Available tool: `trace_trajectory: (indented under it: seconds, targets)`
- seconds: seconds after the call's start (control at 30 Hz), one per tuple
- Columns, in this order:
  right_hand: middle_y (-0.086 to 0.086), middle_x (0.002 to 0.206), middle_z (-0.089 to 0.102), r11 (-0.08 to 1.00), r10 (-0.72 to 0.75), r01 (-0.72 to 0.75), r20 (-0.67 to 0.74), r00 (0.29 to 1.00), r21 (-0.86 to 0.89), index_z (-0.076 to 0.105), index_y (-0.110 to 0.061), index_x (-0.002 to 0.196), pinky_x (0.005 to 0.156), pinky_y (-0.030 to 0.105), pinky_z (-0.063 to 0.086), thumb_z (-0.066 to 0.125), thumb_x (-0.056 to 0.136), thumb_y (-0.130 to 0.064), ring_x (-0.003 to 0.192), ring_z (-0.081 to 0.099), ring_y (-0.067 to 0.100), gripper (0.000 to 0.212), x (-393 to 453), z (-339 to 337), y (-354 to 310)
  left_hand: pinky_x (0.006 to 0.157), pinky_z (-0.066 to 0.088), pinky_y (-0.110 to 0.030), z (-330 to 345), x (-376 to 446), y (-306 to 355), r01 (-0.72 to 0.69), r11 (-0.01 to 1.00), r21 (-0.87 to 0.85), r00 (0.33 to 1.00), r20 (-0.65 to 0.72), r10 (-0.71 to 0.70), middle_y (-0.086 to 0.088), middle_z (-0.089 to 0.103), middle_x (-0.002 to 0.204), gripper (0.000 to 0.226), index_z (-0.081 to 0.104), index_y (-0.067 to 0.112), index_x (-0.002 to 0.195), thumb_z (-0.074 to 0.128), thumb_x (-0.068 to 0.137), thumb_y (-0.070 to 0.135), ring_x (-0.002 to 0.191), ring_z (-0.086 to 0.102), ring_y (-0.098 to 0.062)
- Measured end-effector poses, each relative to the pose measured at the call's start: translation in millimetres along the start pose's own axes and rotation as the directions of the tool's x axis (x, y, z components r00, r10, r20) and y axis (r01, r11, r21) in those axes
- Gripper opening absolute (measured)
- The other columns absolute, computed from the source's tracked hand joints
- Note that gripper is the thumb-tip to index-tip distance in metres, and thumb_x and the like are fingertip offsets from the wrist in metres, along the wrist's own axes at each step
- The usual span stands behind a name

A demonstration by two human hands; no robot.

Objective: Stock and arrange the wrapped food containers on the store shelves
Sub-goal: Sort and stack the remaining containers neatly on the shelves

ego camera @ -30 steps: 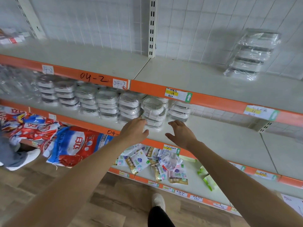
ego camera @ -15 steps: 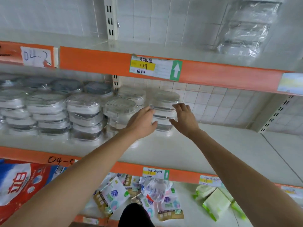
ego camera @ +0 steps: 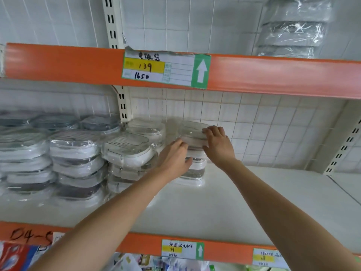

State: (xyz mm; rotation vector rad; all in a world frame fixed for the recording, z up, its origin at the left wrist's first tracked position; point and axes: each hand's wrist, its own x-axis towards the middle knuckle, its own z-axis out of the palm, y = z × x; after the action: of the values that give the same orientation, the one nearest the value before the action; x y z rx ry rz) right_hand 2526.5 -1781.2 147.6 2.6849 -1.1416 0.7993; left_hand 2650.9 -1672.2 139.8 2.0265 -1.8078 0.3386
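Note:
Several plastic-wrapped stacks of food containers fill the left part of the middle shelf (ego camera: 244, 208). The rightmost wrapped stack (ego camera: 192, 133) stands near the tiled back wall. My left hand (ego camera: 175, 156) lies against its left front side, fingers fairly straight. My right hand (ego camera: 217, 143) grips its right side, fingers curled over the top edge and thumb on the front. Another wrapped stack (ego camera: 293, 30) stands alone on the upper shelf at the right.
An orange shelf edge (ego camera: 273, 75) with a price tag (ego camera: 166, 68) runs right above my hands. A perforated upright (ego camera: 121, 102) stands behind the stacks. The white shelf board continues to the right of the held stack. Small packets (ego camera: 136, 261) lie on the shelf below.
Both hands have reached further in and closed onto the rightmost wrapped stack. My head has moved closer and lower, level with the middle shelf.

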Motion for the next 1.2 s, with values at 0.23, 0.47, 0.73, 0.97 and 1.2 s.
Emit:
trace_trajectory:
  seconds: [0.23,0.47,0.73,0.97,1.2]
  targets:
    - [0.015,0.122,0.052,0.988,0.157,-0.155,-0.125,0.98,0.02,0.052,0.001,0.126,0.078,0.041,0.048,0.065,0.083,-0.015,0.115,0.042,0.032,0.047,-50.2,-4.9,51.7,0.098,0.038,-0.032,19.4,25.0,2.4,-0.011,0.99,0.144,1.0,-0.017,0.014,-0.008,0.043,0.133,0.051,0.043,0.005,0.134,0.052,0.093,0.034,0.118,0.045,-0.023]
    - [0.018,0.104,0.059,0.962,0.263,-0.242,-0.193,0.945,0.122,0.062,0.005,0.111,0.064,0.04,0.05,0.077,0.069,-0.005,0.098,0.052,0.039,0.046,-109.4,4.1,77.1,0.11,0.023,-0.03,38.2,38.1,-1.9,-0.065,0.957,0.283,0.998,0.031,0.059,-0.008,0.045,0.138,0.061,0.036,0.005,0.139,0.065,0.086,0.018,0.129,0.04,-0.023]
    - [0.032,0.111,0.061,0.983,0.183,-0.181,-0.071,0.981,0.034,0.06,0.015,0.107,0.085,0.052,0.049,0.081,0.061,0.005,0.106,0.059,0.047,0.052,-147.4,5.1,64.8,0.076,0.058,-0.038,14.2,-13.1,16.7,-0.342,0.9,0.272,0.908,-0.151,0.39,-0.02,0.07,0.101,0.063,0.071,-0.007,0.098,0.093,0.04,0.007,0.093,0.07,-0.029]
    - [0.025,0.098,0.068,0.997,0.045,-0.047,-0.029,0.999,-0.06,0.068,0.012,0.094,0.067,0.043,0.057,0.086,0.038,0.004,0.09,0.068,0.039,0.059,-182.7,-24.1,35.7,0.084,0.055,-0.042,-26.7,-61.9,29.8,-0.463,0.874,0.151,0.886,0.046,0.461,-0.021,0.067,0.112,0.07,0.068,-0.007,0.106,0.094,0.044,0.01,0.103,0.066,-0.031]
    - [0.024,0.098,0.068,0.997,0.007,0.002,0.12,0.993,-0.073,0.068,0.01,0.096,0.069,0.045,0.058,0.088,0.042,-0.001,0.091,0.068,0.038,0.059,-225.8,-107.2,5.7,0.085,0.052,-0.04,-98.1,-103.5,54.2,-0.448,0.894,0.029,0.882,0.178,0.437,-0.02,0.067,0.111,0.071,0.068,-0.007,0.107,0.096,0.044,0.012,0.1,0.067,-0.03]
